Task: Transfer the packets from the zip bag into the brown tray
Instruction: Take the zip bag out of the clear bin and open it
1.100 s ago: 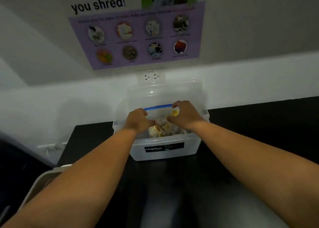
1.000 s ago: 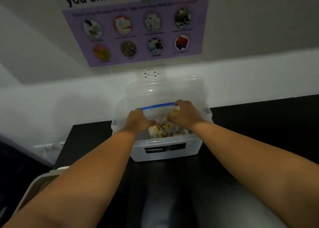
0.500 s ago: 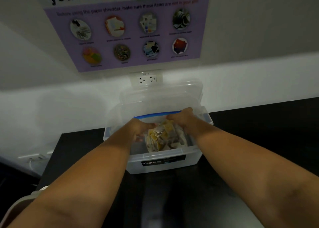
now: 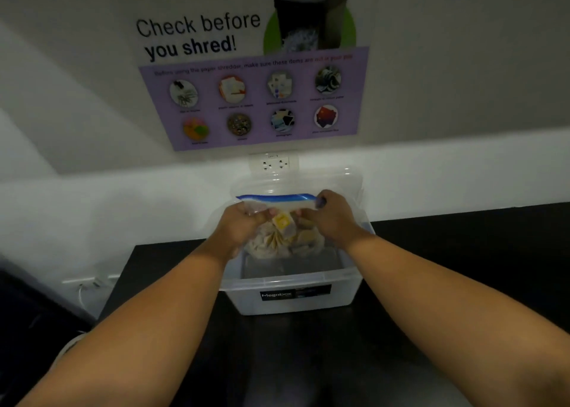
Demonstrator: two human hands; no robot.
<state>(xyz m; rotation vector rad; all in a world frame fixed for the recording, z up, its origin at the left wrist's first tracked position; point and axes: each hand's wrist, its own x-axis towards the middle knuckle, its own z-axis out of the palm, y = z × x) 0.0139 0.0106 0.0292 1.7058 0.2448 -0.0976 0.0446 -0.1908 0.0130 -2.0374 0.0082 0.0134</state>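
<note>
Object: clear, soft plastic zip bag (image 4: 279, 201) with a blue seal strip along its top, bulging with small yellow and beige paper packets (image 4: 281, 222).
Location: bag held in the air over the open, translucent plastic storage box (image 4: 293, 297) labelled "Megabox". Its lower bulge hangs just inside the box rim, and I cannot tell whether it touches the box floor.
Left hand (image 4: 239, 225): fingers curled, pinching the bag's upper left corner just under the blue strip.
Right hand (image 4: 332, 218): fingers curled round the right end of the strip, gripping it.
Seal: strip reads as one continuous band, so judged closed; not certain at this sharpness.
Handling estimate: light load. The film is limp and probably slick, so the bag sags below the grip and the contents shift freely. The packets look thin and crushable rather than fragile.
Where to hold: the stiff strip is the only firm part. To open, take one lip in each hand near the middle; to pour, support the bulge from below.
Risk: packets may spill back into the box if the mouth opens while tilted.
Brown tray: not identifiable in view.
Surroundings: black counter (image 4: 462, 252), box lid (image 4: 296, 181) upright behind the box, white wall outlet (image 4: 274, 163), purple "Check before you shred!" poster (image 4: 256, 98).
</note>
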